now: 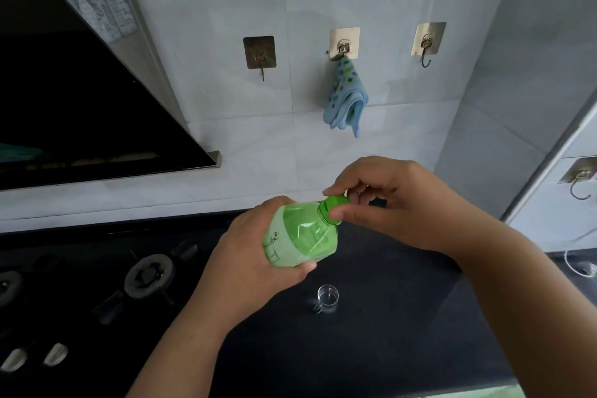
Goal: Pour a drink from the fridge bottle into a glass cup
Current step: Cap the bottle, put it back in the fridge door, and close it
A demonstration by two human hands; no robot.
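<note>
The left hand (pixel 255 255) is wrapped around the body of the green bottle (pixel 298 236), holding it tilted in the air above the dark tabletop (pixel 371 349). The right hand (pixel 397 203) pinches the green cap (pixel 336 205) between thumb and fingers, with the cap seated on the bottle neck. The glass cup (pixel 327 298) stands upright on the tabletop below the bottle, to the right of the gas burner (pixel 150 275).

Home kitchen: gas hob (pixel 148 275), slanted range hood (pixel 80 100), tiled wall (pixel 226 10), dishcloth (pixel 347 100) on hook.
</note>
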